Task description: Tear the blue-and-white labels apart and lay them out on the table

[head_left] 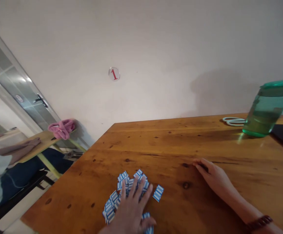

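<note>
Paper labels (129,191) lie under flat left hand (131,211); right hand (214,177) open on glossy wood.

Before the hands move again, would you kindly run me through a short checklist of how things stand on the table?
1. Left hand lies flat, palm down, on the pile of blue-and-white slips: ok.
2. One stray slip lies apart, to the right of the pile: not ok.
3. Right hand rests open on bare wood, holding nothing: ok.
4. Green jug stands far from both hands: ok.
5. Scissors lie beside the jug, untouched: ok.
6. Any slips hidden under the left hand: cannot tell.
</note>
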The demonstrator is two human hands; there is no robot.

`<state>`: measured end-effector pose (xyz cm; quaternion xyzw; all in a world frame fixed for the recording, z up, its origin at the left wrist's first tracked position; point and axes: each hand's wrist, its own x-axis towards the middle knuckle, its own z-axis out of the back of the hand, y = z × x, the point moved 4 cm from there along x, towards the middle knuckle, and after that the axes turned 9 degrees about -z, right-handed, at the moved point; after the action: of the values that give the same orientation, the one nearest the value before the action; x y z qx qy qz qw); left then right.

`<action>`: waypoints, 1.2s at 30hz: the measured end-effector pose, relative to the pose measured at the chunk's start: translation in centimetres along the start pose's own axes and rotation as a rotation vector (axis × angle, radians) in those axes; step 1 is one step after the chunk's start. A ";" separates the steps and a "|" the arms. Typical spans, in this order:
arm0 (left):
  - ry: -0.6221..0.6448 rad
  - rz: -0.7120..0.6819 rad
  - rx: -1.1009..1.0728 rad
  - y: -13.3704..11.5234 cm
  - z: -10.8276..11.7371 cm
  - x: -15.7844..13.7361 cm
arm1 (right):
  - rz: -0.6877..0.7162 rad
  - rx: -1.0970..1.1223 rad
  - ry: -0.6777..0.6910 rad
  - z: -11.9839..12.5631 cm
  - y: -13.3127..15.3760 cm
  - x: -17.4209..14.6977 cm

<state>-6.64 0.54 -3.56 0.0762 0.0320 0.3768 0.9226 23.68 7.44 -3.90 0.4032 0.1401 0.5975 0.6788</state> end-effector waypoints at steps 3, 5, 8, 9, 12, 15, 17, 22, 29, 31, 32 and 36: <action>0.003 0.309 0.000 3.0 1.1 0.9 | 0.005 -0.005 -0.010 0.1 0.2 0.0; 0.024 0.418 -0.029 4.0 1.4 1.1 | 0.006 -0.010 -0.013 0.2 0.4 0.0; 0.043 0.266 -0.104 2.8 1.6 1.2 | 0.003 -0.022 -0.016 0.3 0.5 -0.1; 0.049 0.152 -0.135 2.0 1.7 1.2 | 0.002 -0.026 -0.015 0.3 0.5 -0.1; 0.067 -0.113 -0.216 0.4 1.8 0.9 | -0.005 -0.032 -0.003 0.3 0.5 -0.1; 0.039 -0.052 -0.218 2.1 1.7 0.7 | -0.010 -0.033 0.004 0.3 0.4 -0.1; 0.010 0.045 -0.197 3.4 1.7 0.7 | -0.011 -0.032 0.003 0.3 0.4 -0.1; 0.018 -0.051 -0.214 0.9 2.8 1.2 | -0.007 -0.036 0.003 0.3 0.6 -0.1; 0.093 -0.091 -0.173 -1.4 3.1 2.1 | -0.010 -0.047 0.024 0.5 0.8 -0.1; 0.083 0.010 -0.132 -0.3 2.7 1.6 | -0.011 -0.045 0.023 0.4 0.7 -0.1; 0.084 -0.010 -0.125 -0.1 2.5 1.2 | -0.013 -0.044 0.022 0.4 0.6 -0.1; 0.061 -0.068 -0.073 1.2 1.8 -0.3 | -0.016 -0.042 0.021 0.2 0.4 -0.1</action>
<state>-7.51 0.95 -1.54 0.0299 0.0488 0.3481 0.9357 23.50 7.28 -3.46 0.3815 0.1375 0.5991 0.6904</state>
